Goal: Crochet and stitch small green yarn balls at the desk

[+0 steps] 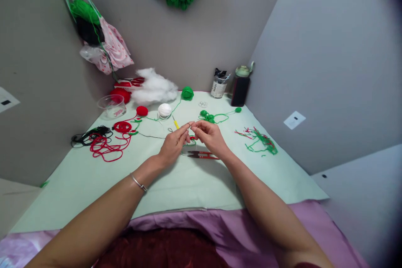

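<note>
From the head camera, the left hand (pixel 172 145) and right hand (pixel 209 135) meet fingertip to fingertip above the pale green mat (pixel 188 184), pinching something thin between them, probably a strand of yarn, though it is too fine to be sure. Both sets of fingers are pressed together, close enough for small work. Red snips (pixel 204 155) lie on the mat just under the hands. A white yarn ball (pixel 164 110) and loose red yarn (pixel 105 147) sit to the left.

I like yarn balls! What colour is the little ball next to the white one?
The little yarn ball left of the white ball is red, in the head view.
</note>
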Tool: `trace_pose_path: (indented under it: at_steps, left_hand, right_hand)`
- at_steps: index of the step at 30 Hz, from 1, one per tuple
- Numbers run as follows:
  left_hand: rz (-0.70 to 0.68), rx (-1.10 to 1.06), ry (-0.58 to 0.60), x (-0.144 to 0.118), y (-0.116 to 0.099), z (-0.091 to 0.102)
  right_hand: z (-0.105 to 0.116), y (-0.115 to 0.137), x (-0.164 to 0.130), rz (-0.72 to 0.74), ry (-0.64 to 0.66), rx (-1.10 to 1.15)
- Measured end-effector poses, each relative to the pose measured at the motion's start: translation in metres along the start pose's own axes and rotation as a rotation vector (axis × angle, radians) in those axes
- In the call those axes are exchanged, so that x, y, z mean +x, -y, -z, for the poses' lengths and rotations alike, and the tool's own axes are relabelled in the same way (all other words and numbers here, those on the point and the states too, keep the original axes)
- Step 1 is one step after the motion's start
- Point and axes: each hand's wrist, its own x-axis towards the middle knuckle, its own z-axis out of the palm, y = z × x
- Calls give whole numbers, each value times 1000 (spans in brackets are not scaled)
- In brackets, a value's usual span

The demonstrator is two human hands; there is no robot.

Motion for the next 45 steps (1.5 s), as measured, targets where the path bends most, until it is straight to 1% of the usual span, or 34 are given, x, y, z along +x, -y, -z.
trace_pose_path:
  at_steps: [9, 16, 21, 23, 26, 29, 34, 36, 38, 42, 45]
  left_hand:
    - [14, -35, 1, -1, 3, -1]
    - [-23, 63, 1, -2, 3, -1]
    - [-32, 72, -2, -2, 5, -2]
    - [-49, 88, -12, -2, 5, -2]
    - [-112, 141, -26, -1, 4, -3]
    - [-146, 174, -19, -2, 3, -4]
    - [-100, 225, -2, -3, 4, -3]
    - [-83, 228, 3, -3, 4, -3]
    - [-74, 215, -2, -3, 5, -3]
    - [-66, 203, -4, -3, 8, -4]
    - [-76, 209, 10, -3, 10, -4]
  right_hand:
    - [1, -3, 0, 12, 6, -27]
    - [3, -5, 1, 15, 13, -64]
    - [3, -6, 2, -8, 20, -66]
    - [3, -8, 3, -12, 25, -73]
    - [5, -10, 5, -19, 49, -72]
    - [6, -11, 5, -19, 63, -70]
    - [7, -13, 6, -39, 68, -60]
    - [7, -14, 6, -45, 81, -58]
    - [7, -15, 7, -47, 67, -50]
    - [8, -17, 8, -57, 91, -27]
    - [10, -17, 8, -69, 66, -10]
